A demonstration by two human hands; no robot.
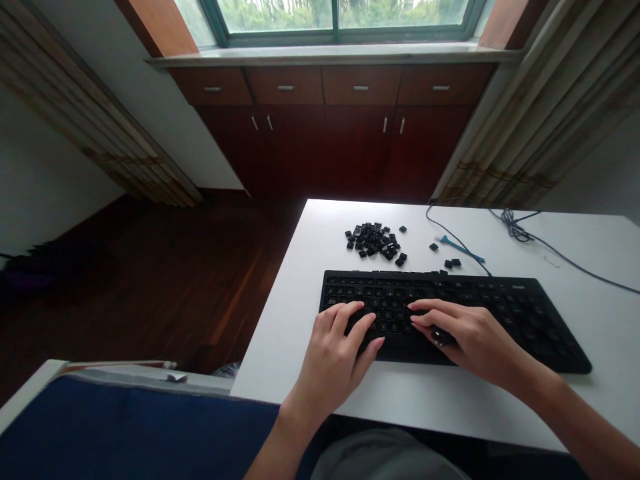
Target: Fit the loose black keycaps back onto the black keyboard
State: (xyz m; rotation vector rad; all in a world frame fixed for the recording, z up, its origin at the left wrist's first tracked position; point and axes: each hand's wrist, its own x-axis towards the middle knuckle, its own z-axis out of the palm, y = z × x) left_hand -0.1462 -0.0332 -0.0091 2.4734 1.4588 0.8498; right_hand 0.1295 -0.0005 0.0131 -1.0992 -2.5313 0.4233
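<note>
A black keyboard [400, 350] lies on the white table, with part of its left and middle key area bare of keycaps. My left hand [337, 343] rests over its left end, fingers spread, fingertips touching the keys' area. Over the middle of the keyboard, my right hand [465, 333] has its thumb and index finger close together in a pinch. A small dark shiny thing [440, 337] shows under its curled fingers; its kind cannot be made out. Behind the keyboard is a loose pile of black keycaps [375, 239].
A few single keycaps [449, 263] and a blue tool [463, 248] lie behind the keyboard. A coiled cable [515, 227] and a bent thin wire [551, 261] are at the right. The white table [280, 320] ends at the left, beside a blue-covered bed [125, 427].
</note>
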